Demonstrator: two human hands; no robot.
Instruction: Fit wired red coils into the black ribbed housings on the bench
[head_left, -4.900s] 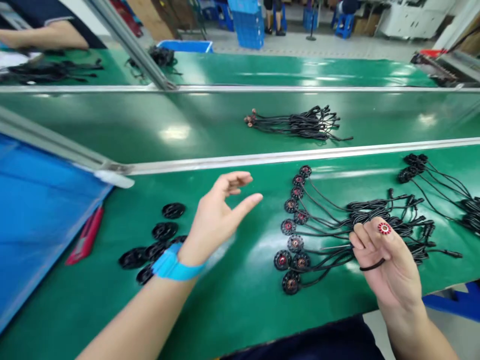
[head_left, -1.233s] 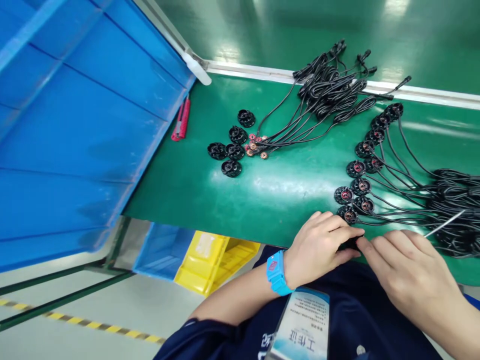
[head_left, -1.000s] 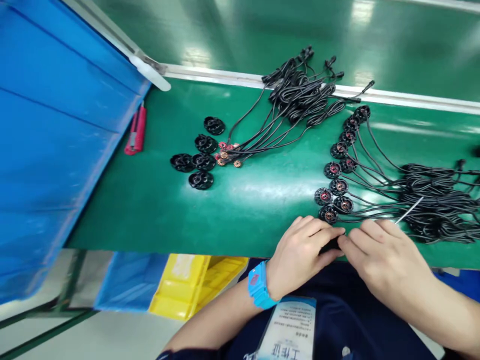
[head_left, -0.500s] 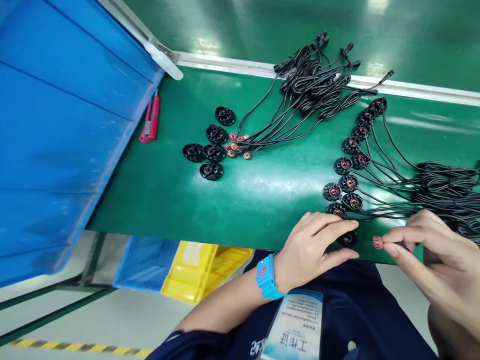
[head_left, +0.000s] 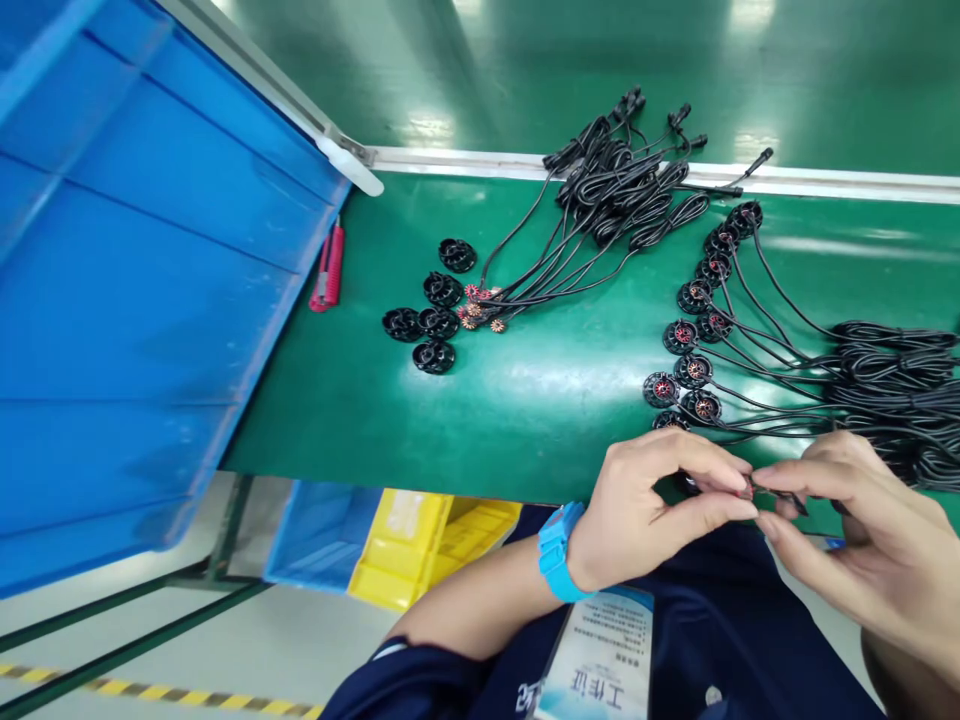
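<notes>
Pinching a small wired part [head_left: 748, 487] just above the near edge of the green table [head_left: 525, 420], left hand [head_left: 652, 505] and right hand [head_left: 862, 530] both clamped on it, fingertips meeting, most of it hidden. Just beyond, a row of wired black discs [head_left: 686, 335], leads trailing off right. Farther left, loose black discs [head_left: 431, 320], a red cutter [head_left: 328, 270] and a tilted blue bin [head_left: 150, 260].

One head-worn camera (tilted) looks down from close above the left hand [head_left: 645, 500] and right hand [head_left: 855, 540].
</notes>
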